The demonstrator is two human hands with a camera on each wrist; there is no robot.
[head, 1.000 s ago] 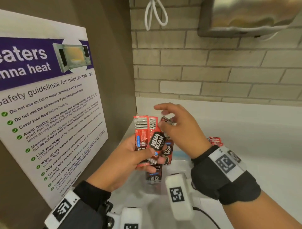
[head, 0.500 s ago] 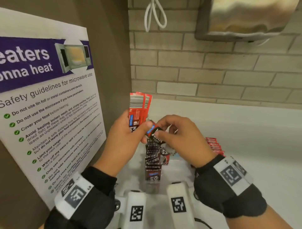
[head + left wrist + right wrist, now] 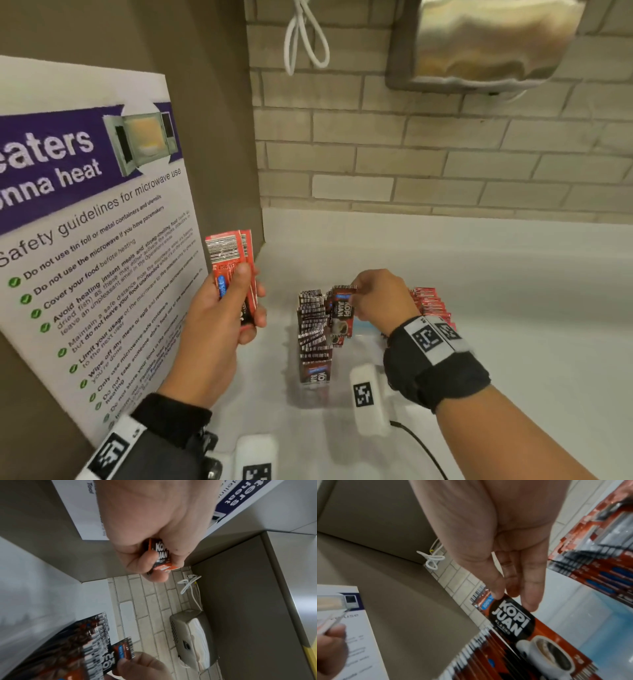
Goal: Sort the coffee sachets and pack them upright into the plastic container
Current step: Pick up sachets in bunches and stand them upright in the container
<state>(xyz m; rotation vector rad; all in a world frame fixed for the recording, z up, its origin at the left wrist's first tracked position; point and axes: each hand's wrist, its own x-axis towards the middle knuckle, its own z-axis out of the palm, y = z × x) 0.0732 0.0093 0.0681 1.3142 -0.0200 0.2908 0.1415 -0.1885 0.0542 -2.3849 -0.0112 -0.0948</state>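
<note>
White counter (image 3: 513,342) under a brick wall (image 3: 445,164). At ten o'clock my left hand (image 3: 219,322) curls around two red sachets (image 3: 228,253), upright. At one o'clock my right hand (image 3: 383,301) pinches a brown sachet (image 3: 340,315) against the packed brown row (image 3: 313,329) in the clear container.

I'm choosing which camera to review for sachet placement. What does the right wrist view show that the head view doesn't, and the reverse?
Only the right wrist view shows the brown sachet's printed front, with fingertips pinching its top. Only the head view shows the whole layout: the left hand holding the red sachets aside, the right hand at the packed brown row, and the red row behind. Both show the microwave poster and brick wall.
</note>
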